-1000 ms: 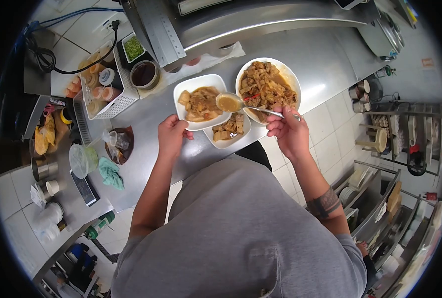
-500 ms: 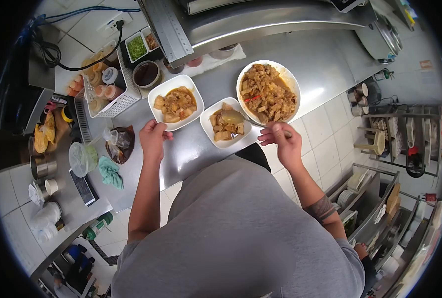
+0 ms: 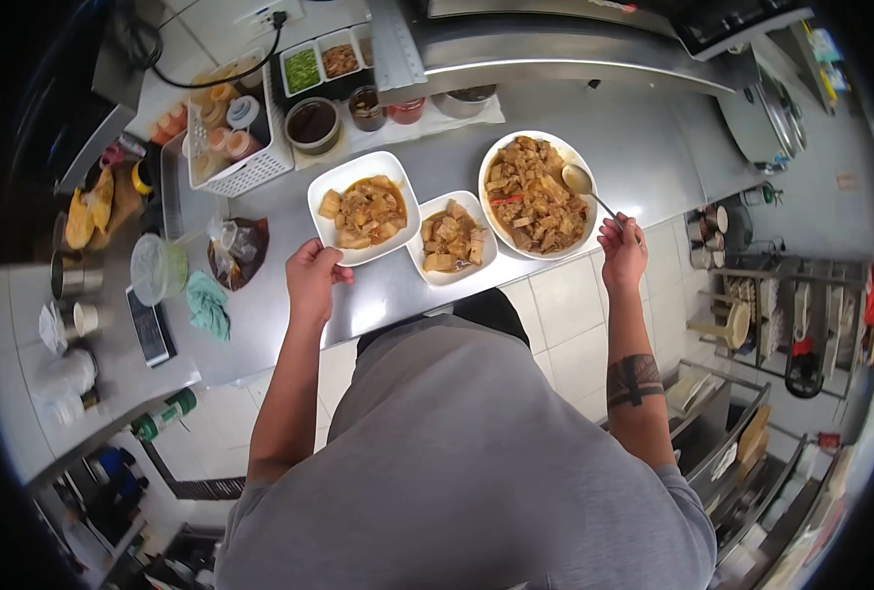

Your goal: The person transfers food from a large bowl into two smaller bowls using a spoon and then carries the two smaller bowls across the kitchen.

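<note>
My right hand (image 3: 624,251) is closed on the handle of a metal spoon (image 3: 578,180), whose bowl lies over the right part of a large round bowl (image 3: 586,234) of brown meat stew. My left hand (image 3: 313,277) pinches the lower left rim of a square white bowl (image 3: 409,175) holding meat pieces in sauce. Between these two stands a smaller square white bowl (image 3: 491,267) with meat pieces and some dark sauce. No hand touches that one.
Behind the bowls are a white basket (image 3: 250,175) of squeeze bottles, a dark sauce tub (image 3: 312,125) and small topping trays. At the left lie a tied bag (image 3: 238,254), a green cloth (image 3: 207,306) and a phone (image 3: 150,328). A steel appliance (image 3: 575,54) borders the back.
My right hand has carried the spoon from the small square bowl rightward to the large round bowl. My left hand stays at its bowl's rim. The whole view has shifted slightly.
</note>
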Demonstrator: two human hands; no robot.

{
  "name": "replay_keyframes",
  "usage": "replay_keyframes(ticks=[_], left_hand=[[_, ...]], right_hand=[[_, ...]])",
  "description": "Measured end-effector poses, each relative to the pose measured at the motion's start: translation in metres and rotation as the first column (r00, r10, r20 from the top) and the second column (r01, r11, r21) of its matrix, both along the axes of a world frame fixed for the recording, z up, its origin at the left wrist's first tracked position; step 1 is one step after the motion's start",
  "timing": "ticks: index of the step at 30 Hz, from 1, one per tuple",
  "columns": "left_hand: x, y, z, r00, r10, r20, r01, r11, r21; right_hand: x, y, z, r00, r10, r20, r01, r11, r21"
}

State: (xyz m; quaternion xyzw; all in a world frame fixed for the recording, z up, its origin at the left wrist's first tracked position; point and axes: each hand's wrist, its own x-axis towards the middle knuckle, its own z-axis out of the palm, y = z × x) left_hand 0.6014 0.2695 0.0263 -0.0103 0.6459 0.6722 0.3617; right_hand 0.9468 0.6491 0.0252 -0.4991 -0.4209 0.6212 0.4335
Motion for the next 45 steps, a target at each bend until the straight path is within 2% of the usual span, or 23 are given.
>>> replay_keyframes(ticks=[4, 7, 8, 10, 13, 14, 15, 16, 18, 19, 21, 22, 24, 26, 29, 32, 34, 36, 38, 42, 44, 45], left_hand=[[0.024, -0.022, 0.012, 0.99, 0.141, -0.026, -0.142, 0.99, -0.015], [0.052, -0.044, 0.015, 0.967, 0.253, -0.037, -0.254, 0.967, -0.022], [0.065, -0.051, 0.013, 0.954, 0.299, -0.018, -0.299, 0.954, -0.005], [0.086, -0.061, 0.02, 0.931, 0.365, -0.007, -0.365, 0.931, 0.005], [0.127, -0.07, 0.033, 0.857, 0.516, 0.001, -0.516, 0.856, -0.035], [0.14, -0.073, 0.031, 0.841, 0.542, 0.001, -0.541, 0.84, -0.042], [0.152, -0.078, 0.03, 0.82, 0.572, 0.007, -0.571, 0.82, -0.038], [0.165, -0.086, 0.029, 0.8, 0.599, 0.012, -0.599, 0.8, -0.038], [0.187, -0.096, 0.033, 0.765, 0.643, 0.019, -0.642, 0.765, -0.044], [0.197, -0.1, 0.036, 0.748, 0.663, 0.031, -0.662, 0.749, -0.029], [0.214, -0.114, 0.037, 0.713, 0.701, 0.036, -0.7, 0.713, -0.04], [0.222, -0.122, 0.038, 0.695, 0.718, 0.038, -0.717, 0.696, -0.046], [0.237, -0.139, 0.043, 0.663, 0.749, 0.01, -0.747, 0.662, -0.067], [0.253, -0.161, 0.041, 0.618, 0.786, 0.019, -0.785, 0.619, -0.037], [0.271, -0.197, 0.037, 0.54, 0.84, 0.044, -0.839, 0.542, -0.043], [0.285, -0.237, 0.029, 0.469, 0.88, 0.071, -0.882, 0.471, -0.018], [0.293, -0.273, 0.022, 0.42, 0.904, 0.081, -0.906, 0.422, -0.011], [0.301, -0.318, 0.02, 0.369, 0.925, 0.088, -0.928, 0.372, -0.013], [0.31, -0.365, 0.02, 0.371, 0.925, 0.078, -0.927, 0.374, -0.018], [0.33, -0.472, 0.011, 0.339, 0.939, 0.049, -0.939, 0.341, -0.049], [0.341, -0.525, 0.014, 0.293, 0.955, 0.049, -0.954, 0.295, -0.047], [0.345, -0.552, 0.015, 0.246, 0.969, 0.029, -0.968, 0.247, -0.051]], right_hand=[[0.007, 0.024, -0.033, 0.993, 0.085, 0.083, -0.076, 0.991, -0.106], [0.004, 0.028, -0.04, 0.993, 0.104, 0.047, -0.086, 0.951, -0.296], [0.005, 0.025, -0.039, 0.99, 0.137, 0.043, -0.118, 0.945, -0.304], [0.004, 0.009, -0.029, 0.988, -0.156, 0.01, 0.142, 0.872, -0.468], [0.029, -0.031, -0.029, 0.986, -0.164, 0.028, 0.157, 0.857, -0.491], [0.034, -0.048, -0.032, 0.992, 0.126, 0.019, -0.097, 0.847, -0.523], [0.037, -0.068, -0.036, 0.915, 0.405, -0.002, -0.337, 0.76, -0.555], [0.037, -0.089, -0.039, 0.762, 0.646, -0.036, -0.541, 0.605, -0.584], [-0.003, -0.132, -0.022, 0.576, 0.791, -0.205, -0.728, 0.381, -0.57], [-0.024, -0.146, -0.028, 0.543, 0.81, -0.222, -0.746, 0.344, -0.57], [-0.063, -0.172, -0.045, 0.576, 0.727, -0.373, -0.747, 0.283, -0.601], [-0.072, -0.179, -0.059, 0.534, 0.748, -0.394, -0.771, 0.241, -0.589], [-0.093, -0.181, -0.084, 0.66, 0.635, -0.401, -0.713, 0.362, -0.601], [-0.108, -0.186, -0.077, 0.717, 0.619, -0.321, -0.653, 0.435, -0.619], [-0.118, -0.183, -0.085, 0.73, 0.624, -0.279, -0.635, 0.466, -0.616], [-0.124, -0.166, -0.118, 0.739, 0.627, -0.247, -0.631, 0.517, -0.578], [-0.12, -0.168, -0.123, 0.641, 0.709, -0.294, -0.742, 0.475, -0.472], [-0.116, -0.191, -0.112, 0.582, 0.779, -0.235, -0.769, 0.432, -0.472], [-0.11, -0.24, -0.082, 0.56, 0.827, -0.049, -0.736, 0.469, -0.489], [-0.119, -0.342, -0.054, 0.414, 0.909, 0.045, -0.779, 0.379, -0.5], [-0.133, -0.406, -0.043, 0.225, 0.972, 0.072, -0.786, 0.224, -0.577], [-0.139, -0.443, -0.037, 0.205, 0.976, 0.067, -0.79, 0.206, -0.578]])
